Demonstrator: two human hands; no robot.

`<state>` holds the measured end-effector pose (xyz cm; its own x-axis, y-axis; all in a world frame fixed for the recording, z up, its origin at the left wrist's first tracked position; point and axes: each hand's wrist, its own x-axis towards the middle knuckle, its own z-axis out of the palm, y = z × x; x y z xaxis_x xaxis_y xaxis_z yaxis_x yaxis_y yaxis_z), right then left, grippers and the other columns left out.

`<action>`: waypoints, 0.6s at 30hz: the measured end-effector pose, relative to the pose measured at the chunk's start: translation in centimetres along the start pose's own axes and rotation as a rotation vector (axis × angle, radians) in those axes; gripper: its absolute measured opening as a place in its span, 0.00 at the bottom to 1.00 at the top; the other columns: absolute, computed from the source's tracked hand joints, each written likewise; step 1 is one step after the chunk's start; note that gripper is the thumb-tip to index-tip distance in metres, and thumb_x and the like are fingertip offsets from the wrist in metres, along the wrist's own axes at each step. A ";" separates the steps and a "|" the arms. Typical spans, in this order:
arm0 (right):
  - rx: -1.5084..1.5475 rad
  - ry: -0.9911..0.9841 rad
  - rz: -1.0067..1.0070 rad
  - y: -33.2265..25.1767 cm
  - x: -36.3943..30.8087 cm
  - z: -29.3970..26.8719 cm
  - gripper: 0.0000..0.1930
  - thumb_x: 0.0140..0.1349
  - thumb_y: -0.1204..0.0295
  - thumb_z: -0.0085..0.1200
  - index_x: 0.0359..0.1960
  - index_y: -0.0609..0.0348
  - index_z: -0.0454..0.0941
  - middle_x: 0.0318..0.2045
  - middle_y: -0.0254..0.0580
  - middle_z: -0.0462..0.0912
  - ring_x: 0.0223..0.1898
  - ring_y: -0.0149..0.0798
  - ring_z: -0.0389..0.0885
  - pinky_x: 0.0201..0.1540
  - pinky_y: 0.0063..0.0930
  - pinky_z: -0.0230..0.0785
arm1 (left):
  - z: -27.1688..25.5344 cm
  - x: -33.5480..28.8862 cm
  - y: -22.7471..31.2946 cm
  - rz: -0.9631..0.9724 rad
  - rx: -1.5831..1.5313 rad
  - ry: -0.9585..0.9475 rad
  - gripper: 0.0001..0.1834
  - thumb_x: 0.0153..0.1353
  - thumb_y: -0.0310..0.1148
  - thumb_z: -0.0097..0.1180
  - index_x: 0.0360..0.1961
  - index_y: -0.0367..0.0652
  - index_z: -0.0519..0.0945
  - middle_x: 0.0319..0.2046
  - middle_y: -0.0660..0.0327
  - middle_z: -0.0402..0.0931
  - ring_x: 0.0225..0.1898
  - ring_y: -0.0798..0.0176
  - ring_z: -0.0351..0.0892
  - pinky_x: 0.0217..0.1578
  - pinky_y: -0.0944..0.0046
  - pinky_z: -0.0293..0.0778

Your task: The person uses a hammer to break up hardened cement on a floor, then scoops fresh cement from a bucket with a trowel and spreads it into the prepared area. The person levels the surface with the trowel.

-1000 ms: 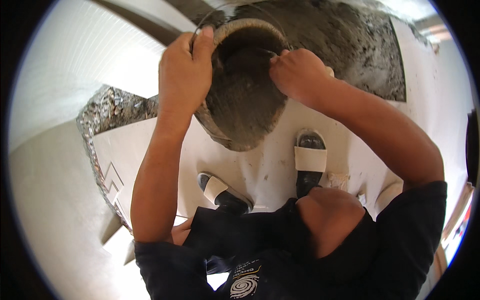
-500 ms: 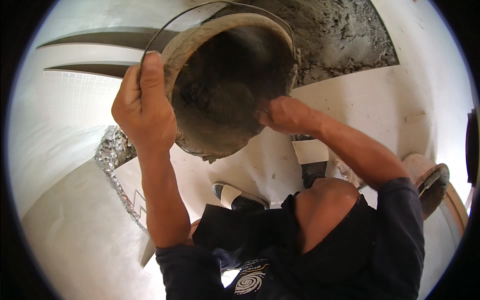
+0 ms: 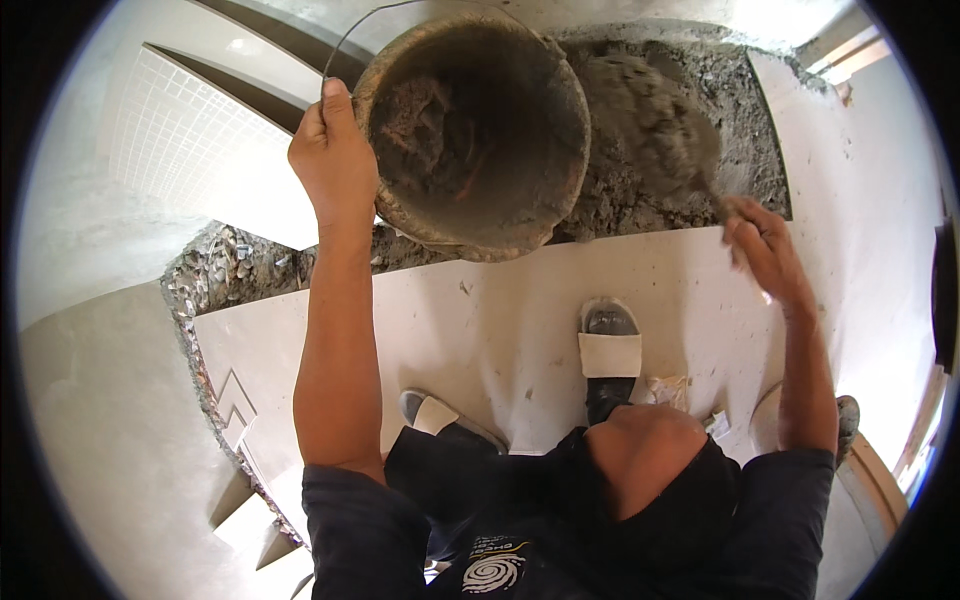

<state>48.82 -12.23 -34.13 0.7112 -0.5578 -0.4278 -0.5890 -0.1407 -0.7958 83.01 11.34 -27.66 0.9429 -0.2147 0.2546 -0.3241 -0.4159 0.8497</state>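
Observation:
My left hand [image 3: 338,165] is closed around the wire handle of a mortar-caked bucket [image 3: 535,150], beside its rim. The bucket tilts with its mouth toward me, and wet grey mortar [image 3: 410,120] clings inside. To the right, my right hand [image 3: 766,250] grips the handle of a trowel [image 3: 712,190]. Its blade, smeared by motion, is over the rough grey mortar bed [image 3: 755,150] and blends with the mortar there.
Large pale tiles [image 3: 680,285] cover the floor under my feet, bordering the mortar bed. More tiles [image 3: 200,150] lean at the upper left, one with a grid-patterned back. Rubble [image 3: 215,275] lies along the floor's broken edge. A rounded container [image 3: 768,420] stands behind my right arm.
My right hand has moved from the bucket's mouth out to the right, with the trowel now over the mortar bed. The bucket sits slightly higher in view, still held by my left hand.

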 end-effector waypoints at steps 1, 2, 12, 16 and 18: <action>-0.260 0.120 -0.131 0.3 0.3 -0.8 0.19 0.65 0.66 0.47 0.52 0.65 0.74 0.31 0.42 0.80 0.29 0.35 0.80 0.31 0.30 0.73 | 0.2 0.1 0.2 0.005 0.025 -0.010 0.25 0.69 0.46 0.50 0.17 0.44 0.68 0.16 0.73 0.58 0.22 0.77 0.53 0.22 0.69 0.53; -0.529 0.272 -0.221 0.4 0.5 -1.3 0.18 0.65 0.65 0.48 0.52 0.64 0.74 0.34 0.43 0.81 0.31 0.38 0.81 0.34 0.33 0.73 | 0.5 0.2 0.4 0.011 0.051 -0.021 0.25 0.69 0.46 0.50 0.16 0.45 0.67 0.16 0.73 0.57 0.22 0.77 0.52 0.22 0.69 0.52; -0.900 0.070 -0.383 -9.0 3.7 5.4 0.13 0.63 0.70 0.48 0.46 0.62 0.74 0.40 0.48 0.77 0.38 0.49 0.83 0.42 0.38 0.78 | 3.2 -1.2 4.3 0.114 0.283 -0.166 0.28 0.69 0.49 0.48 0.21 0.33 0.73 0.15 0.64 0.63 0.22 0.69 0.59 0.25 0.62 0.62; -1.037 0.051 -0.477 -9.8 7.1 11.5 0.12 0.62 0.72 0.48 0.44 0.66 0.75 0.42 0.49 0.78 0.40 0.46 0.83 0.39 0.33 0.79 | 3.9 -3.1 5.5 0.189 0.329 -0.187 0.26 0.69 0.47 0.49 0.22 0.34 0.73 0.14 0.60 0.65 0.20 0.66 0.59 0.24 0.61 0.63; -1.149 -0.016 -0.482 -8.7 6.7 13.3 0.13 0.61 0.73 0.47 0.45 0.67 0.75 0.41 0.49 0.79 0.41 0.45 0.83 0.38 0.33 0.79 | 3.9 -3.8 5.5 0.165 0.261 -0.157 0.26 0.69 0.46 0.49 0.22 0.34 0.73 0.14 0.59 0.64 0.19 0.66 0.59 0.24 0.60 0.62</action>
<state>63.82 -3.89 -35.74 0.9478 -0.2418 -0.2078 -0.2554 -0.9659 -0.0413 77.37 6.39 -25.73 0.8596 -0.4225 0.2874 -0.4988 -0.5718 0.6514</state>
